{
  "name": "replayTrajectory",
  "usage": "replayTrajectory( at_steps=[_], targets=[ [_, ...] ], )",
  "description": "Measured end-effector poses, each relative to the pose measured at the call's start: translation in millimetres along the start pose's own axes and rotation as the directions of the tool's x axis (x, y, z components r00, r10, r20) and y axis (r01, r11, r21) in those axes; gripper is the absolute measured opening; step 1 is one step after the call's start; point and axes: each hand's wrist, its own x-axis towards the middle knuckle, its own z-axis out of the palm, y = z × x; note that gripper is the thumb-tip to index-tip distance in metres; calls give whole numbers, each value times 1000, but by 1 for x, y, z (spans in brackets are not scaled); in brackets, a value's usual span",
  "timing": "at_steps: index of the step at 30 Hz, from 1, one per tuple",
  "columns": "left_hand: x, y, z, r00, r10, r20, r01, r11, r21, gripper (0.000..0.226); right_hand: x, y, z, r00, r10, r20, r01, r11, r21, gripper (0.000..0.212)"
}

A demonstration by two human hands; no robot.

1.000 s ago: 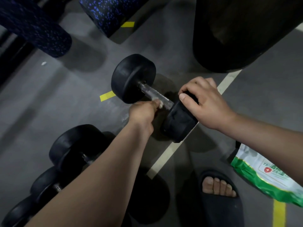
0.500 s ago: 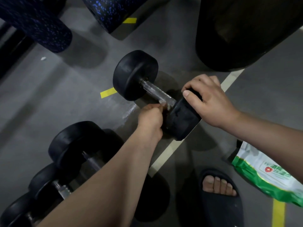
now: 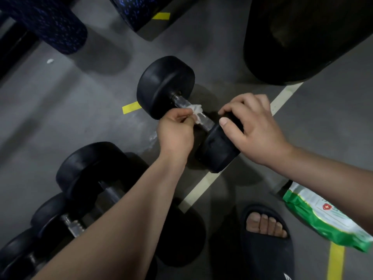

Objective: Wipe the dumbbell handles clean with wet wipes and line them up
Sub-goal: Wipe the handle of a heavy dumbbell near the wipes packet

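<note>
The right hand [image 3: 256, 130] grips the near weight of the dumbbell [image 3: 167, 85] on the floor [image 3: 70, 118] (probably to stop it rolling), while the left hand [image 3: 175, 132] pinches a wet wipe [image 3: 196, 110] against the handle [image 3: 203, 121].

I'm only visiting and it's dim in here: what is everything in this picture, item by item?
Round-headed black dumbbell: one, black with metal handle, centre of view.
Crumpled white wet wipe: one, white, on that handle.
Other black dumbbells: at least three, black, lower left, partly hidden.
Green-and-white wipes packet: one, green and white, lower right.
Blue-speckled foam rollers: two, dark blue, top left.
Large black rounded object: one, black, top right.
Yellow tape marks: three, yellow, on grey floor.
White floor line: one, white, under the dumbbell's near head.
Black slide sandal: one, black, on a foot, bottom.
Left hand: one, pinches the wipe.
Right hand: one, grips the dumbbell's near head.
</note>
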Motion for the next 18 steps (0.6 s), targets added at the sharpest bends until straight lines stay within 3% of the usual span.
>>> replayTrajectory(
  at_steps=[2,5,6,8,11,12,14,16,18],
  targets=[
    [6,2,-5,988,141,-57,-131,979,159,15,-6,-9,1,1000,-27,2,27,999,-28,39],
    [9,6,-12,931,358,-64,-298,852,431,17,-18,-19,4,993,-113,24,114,991,-68,44],
    [8,6,-13,909,417,-12,-355,788,503,13,-22,-21,3,987,-154,48,157,985,-72,46],
    [6,-5,-21,820,537,197,-510,531,676,14,-26,-21,1,961,-260,97,265,963,-43,47],
    [17,-19,-38,680,500,536,-698,217,683,30,-23,-14,-3,933,-340,122,335,941,54,42],
    [21,-16,-46,665,447,599,-710,127,693,37,-21,-11,-4,942,-311,124,303,950,74,41],
    [31,-12,-58,657,355,665,-650,-180,738,57,-17,-6,-3,964,-216,155,203,974,98,38],
    [33,-6,-69,666,326,671,-600,-300,742,65,-13,-3,-1,960,-161,228,128,980,150,36],
    [26,-8,-77,665,320,675,-594,-322,737,59,-9,-5,2,957,-142,253,86,972,221,30]
  ],
)
